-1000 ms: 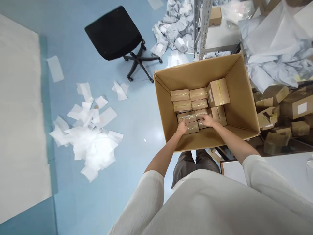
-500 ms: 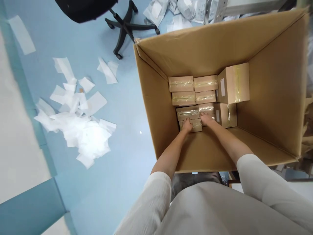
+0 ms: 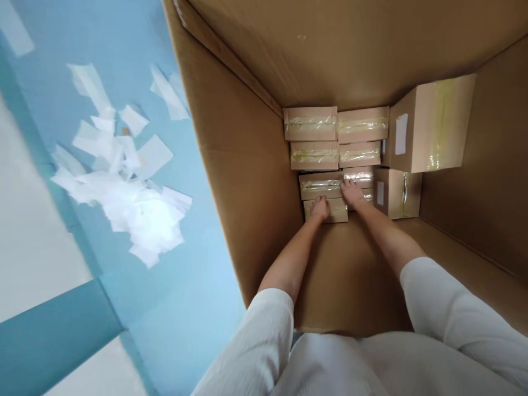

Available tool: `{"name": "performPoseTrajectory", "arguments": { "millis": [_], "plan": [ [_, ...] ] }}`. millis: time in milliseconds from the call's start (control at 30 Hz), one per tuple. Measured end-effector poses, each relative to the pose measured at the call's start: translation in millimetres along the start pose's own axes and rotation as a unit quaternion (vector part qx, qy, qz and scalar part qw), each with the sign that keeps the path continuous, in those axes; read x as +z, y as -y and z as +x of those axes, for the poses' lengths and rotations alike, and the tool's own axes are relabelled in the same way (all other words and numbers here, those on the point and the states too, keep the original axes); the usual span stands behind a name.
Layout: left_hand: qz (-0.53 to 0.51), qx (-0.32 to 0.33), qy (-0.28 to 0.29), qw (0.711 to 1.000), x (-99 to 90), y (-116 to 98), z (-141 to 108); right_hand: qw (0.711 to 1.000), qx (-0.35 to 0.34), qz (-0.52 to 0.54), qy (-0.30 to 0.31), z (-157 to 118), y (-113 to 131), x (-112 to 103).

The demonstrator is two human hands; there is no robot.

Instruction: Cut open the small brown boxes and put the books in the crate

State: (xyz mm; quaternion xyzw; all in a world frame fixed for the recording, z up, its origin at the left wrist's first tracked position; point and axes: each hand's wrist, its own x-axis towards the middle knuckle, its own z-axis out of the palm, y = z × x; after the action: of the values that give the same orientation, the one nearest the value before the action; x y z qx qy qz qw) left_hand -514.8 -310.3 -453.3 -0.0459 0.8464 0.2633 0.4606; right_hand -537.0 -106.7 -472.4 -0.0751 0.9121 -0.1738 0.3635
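Both my hands reach down into a large, deep cardboard box. My left hand rests on a small taped carton at the near left, its fingers curled over the carton's far edge. Just beyond it lies another taped carton. My right hand lies with fingers extended where that carton meets the small carton to its right; what its fingertips press is partly hidden. Several more taped cartons, among them a far-left one, sit in rows beyond my hands.
At the right inside the large box, a bigger carton with a white label stands beyond a lower carton. A heap of white paper sheets lies on the blue floor to the left.
My view has moved closer and down into the large box; the office chair and the grey bags have left the picture. Both hands stay on the same cartons.
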Motion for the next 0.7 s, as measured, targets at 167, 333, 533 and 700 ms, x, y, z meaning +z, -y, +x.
{"name": "performPoseTrajectory", "arguments": {
  "millis": [167,333,533,700],
  "plan": [
    [0.020,0.002,0.023,1.000,7.9,6,-2,0.999,-0.043,0.004,0.010,-12,-1,6],
    [0.007,0.016,0.009,1.000,11.1,5,2,0.996,-0.084,-0.005,-0.001,7,-5,2],
    [0.008,0.008,0.008,1.000,4.6,8,4,0.996,-0.083,-0.030,0.004,28,-17,5],
    [0.012,-0.004,0.006,1.000,-11.7,8,2,0.994,-0.081,-0.074,-0.011,29,-23,9]
  ]
}}
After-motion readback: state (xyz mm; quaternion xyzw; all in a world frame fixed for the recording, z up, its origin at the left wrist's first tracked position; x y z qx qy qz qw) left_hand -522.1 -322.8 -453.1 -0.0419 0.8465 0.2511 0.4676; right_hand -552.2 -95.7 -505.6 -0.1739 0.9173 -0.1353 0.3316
